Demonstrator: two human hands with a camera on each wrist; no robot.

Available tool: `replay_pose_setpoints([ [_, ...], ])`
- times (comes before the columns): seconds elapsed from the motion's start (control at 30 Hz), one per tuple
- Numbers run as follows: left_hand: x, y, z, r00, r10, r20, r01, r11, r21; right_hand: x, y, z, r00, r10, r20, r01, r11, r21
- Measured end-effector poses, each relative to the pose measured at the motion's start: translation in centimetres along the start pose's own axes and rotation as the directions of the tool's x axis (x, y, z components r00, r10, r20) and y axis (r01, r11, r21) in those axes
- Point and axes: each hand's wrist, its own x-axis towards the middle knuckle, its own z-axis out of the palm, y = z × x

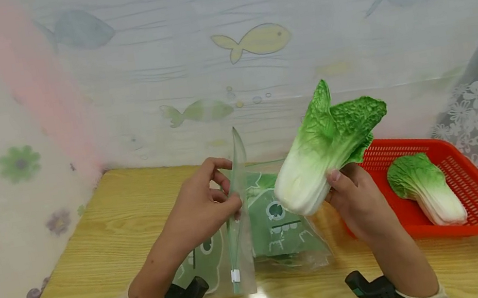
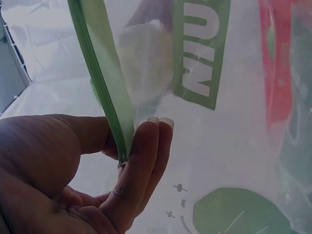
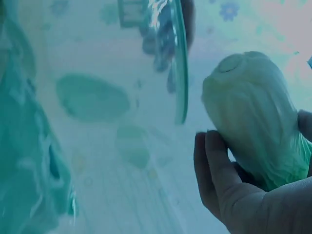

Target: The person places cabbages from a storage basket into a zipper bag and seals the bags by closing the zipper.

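Observation:
My left hand (image 1: 201,207) pinches the green-edged mouth of a clear slider zip bag (image 1: 247,252), with fingers and thumb on either side of the seal strip (image 2: 100,73) in the left wrist view. The bag stands on edge, its white slider (image 1: 235,275) near the bottom. To its right, my right hand (image 1: 357,198) grips a Chinese cabbage (image 1: 312,163), white base tilted down toward the bag and green leaves up. The cabbage is apart from the bag, and its base (image 3: 248,92) shows in the right wrist view.
Beyond the held bag, a filled bag with a green cartoon face print (image 1: 279,226) lies on the wooden table (image 1: 143,195). At the right sits a red plastic basket (image 1: 473,174) with another Chinese cabbage (image 1: 426,189) inside. A fish-patterned curtain (image 1: 151,69) hangs behind.

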Motion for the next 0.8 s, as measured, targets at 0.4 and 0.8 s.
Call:
replay_pose_setpoints([
  [0.4, 0.8, 0.2, 3.3, 0.996, 0.092, -0.020, -0.091, 0.994, 0.067, 1.5, 1.4, 5.6, 0.984, -0.169, -0.052, 0.165, 0.983, -0.083],
  [0.8, 1.0, -0.2, 2.6, 0.971, 0.179, -0.158, -0.156, 0.976, 0.151, 1.0, 1.9, 5.4, 0.959, -0.260, -0.114, 0.154, 0.812, -0.563],
])
